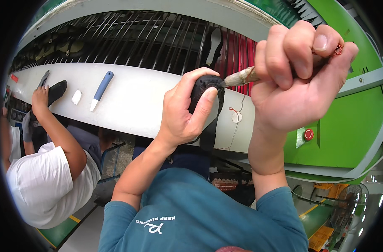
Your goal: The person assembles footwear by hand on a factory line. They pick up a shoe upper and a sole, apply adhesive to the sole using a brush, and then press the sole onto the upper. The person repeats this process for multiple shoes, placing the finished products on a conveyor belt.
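Note:
My left hand (183,111) is wrapped round a black shoe (206,86), thumb on the near side and fingers over the top. The shoe is held up over the front edge of the white bench, and a pale sole part shows beside my thumb. Closed in a fist, my right hand (296,80) grips a tool wrapped in tan tape (242,77). Its narrow dark tip meets the upper right of the shoe; whether it pierces the surface I cannot tell. A bit of thin reddish wire (338,49) shows by my right fingers.
The white bench (137,98) carries a blue-handled tool (102,90), a white block (76,97) and a thread-tied white disc (237,117). Behind run metal rods, bearing another shoe piece (214,45). At left, a co-worker's hand (40,96) holds a dark shoe (57,91). A red button (309,134) sits on green machinery.

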Available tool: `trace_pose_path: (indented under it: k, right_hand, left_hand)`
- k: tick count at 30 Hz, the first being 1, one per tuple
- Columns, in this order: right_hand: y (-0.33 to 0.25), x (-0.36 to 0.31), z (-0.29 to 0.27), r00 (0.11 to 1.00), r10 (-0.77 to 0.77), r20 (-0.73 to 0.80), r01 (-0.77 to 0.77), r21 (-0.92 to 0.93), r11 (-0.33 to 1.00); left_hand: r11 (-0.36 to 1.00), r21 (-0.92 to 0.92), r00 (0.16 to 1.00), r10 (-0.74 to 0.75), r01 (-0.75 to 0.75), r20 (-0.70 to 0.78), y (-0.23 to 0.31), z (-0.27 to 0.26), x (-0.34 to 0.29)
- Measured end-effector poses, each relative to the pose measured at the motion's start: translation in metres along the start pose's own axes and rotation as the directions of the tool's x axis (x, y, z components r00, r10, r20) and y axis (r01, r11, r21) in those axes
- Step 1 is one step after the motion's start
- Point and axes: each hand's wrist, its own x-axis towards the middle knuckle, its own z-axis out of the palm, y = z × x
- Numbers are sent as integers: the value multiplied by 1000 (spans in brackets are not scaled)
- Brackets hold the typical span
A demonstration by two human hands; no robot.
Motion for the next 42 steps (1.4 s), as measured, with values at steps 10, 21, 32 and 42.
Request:
trace_pose_path:
  k: [10,21,32,42]
  right_hand:
    - [18,-3,2,998,5,67,-5,-5,1000]
    - [22,-1,27,998,3,61,6,-149,989]
    - [7,-12,11,999,-37,-32,35,-50,998]
    - [8,-176,-183,863,52,-502,-483,-791,375]
  left_hand:
    - [996,75,999,42,-41,-10,9,-6,-4]
    - [994,61,995,90,-88,-34,13,-7,-8]
    - [991,79,994,110,-110,-3,6,7,1]
    - [979,-31,971,203,-200,125,1,1,-12]
